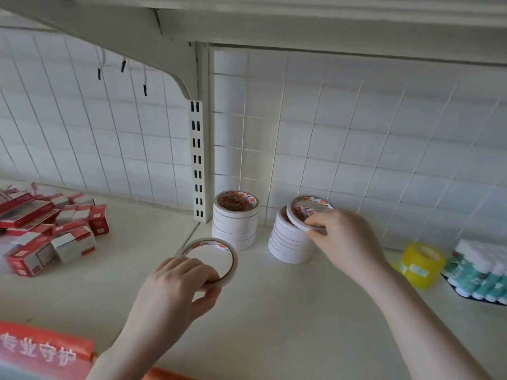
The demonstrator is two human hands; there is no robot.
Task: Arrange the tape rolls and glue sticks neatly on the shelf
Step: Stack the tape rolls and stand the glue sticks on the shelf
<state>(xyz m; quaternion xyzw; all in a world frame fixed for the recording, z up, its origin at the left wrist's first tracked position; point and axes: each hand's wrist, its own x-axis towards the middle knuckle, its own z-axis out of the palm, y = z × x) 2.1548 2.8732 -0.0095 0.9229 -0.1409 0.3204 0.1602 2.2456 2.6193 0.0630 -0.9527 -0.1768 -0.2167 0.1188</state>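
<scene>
We are stacking: our right hand (pixel 343 237) pinches a thin white tape roll (pixel 300 215), tilted on the white stack (pixel 290 242) at one o'clock. Our left hand (pixel 175 286) grips another roll (pixel 219 256) at six o'clock, likely next; first, level the tilted one.

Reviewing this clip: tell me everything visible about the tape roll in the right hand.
The tape roll is a thin white ring with a red-and-orange printed inner core. It is tilted, its far edge raised, over the right-hand stack of matching rolls near the grid back panel. The right hand pinches its near rim between thumb and fingers. Whether its lower edge already touches the stack's top roll cannot be told. It looks like paper-backed tape, unused and intact.
</scene>
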